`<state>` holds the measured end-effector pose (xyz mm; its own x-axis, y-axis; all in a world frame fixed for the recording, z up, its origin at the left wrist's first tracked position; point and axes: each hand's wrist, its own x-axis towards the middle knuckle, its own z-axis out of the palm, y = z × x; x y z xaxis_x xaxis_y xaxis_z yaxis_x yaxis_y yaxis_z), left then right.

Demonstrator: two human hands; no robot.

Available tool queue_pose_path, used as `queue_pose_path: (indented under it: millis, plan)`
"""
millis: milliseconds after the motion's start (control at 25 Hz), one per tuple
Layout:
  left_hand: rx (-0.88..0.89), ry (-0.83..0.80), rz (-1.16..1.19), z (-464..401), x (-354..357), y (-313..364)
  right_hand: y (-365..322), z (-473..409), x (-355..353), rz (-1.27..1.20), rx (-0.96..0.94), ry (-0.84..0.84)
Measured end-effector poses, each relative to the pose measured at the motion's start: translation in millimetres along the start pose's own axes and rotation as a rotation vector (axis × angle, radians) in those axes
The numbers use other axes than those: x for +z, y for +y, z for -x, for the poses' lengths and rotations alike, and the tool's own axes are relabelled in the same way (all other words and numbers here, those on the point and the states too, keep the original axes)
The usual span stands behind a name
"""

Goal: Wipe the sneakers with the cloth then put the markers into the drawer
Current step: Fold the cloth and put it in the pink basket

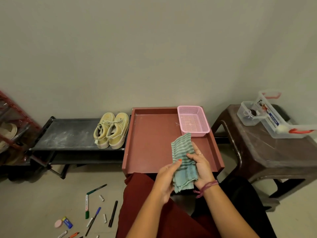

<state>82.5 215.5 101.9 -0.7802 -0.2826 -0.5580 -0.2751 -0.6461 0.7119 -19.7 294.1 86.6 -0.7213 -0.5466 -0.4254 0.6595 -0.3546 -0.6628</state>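
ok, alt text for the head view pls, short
Both hands, left hand and right hand, hold a striped green cloth over a reddish open drawer containing a pink basket. Yellowish sneakers sit on a black rack to the left; markers lie scattered on the floor.

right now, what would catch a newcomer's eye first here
Both hands, left hand and right hand, hold a striped green cloth over the near edge of the red drawer. A pink basket sits in its far right corner, pale sneakers on the black rack to its left, markers scattered on the floor.
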Motion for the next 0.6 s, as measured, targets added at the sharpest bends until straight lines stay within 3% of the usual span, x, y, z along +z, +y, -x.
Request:
queue_pose_path:
  millis: [200,440,600]
  plan:
    - [0.066,0.072,0.032,-5,13,-7,-27,5,-24,0.192,0.006,-0.02]
    - [0.03,0.042,-0.001,-17,27,-14,-57,-22,-44,0.416,0.004,-0.05]
    - [0.107,0.022,-0.032,-33,40,-13,-83,-53,-46,0.53,-0.019,-0.071]
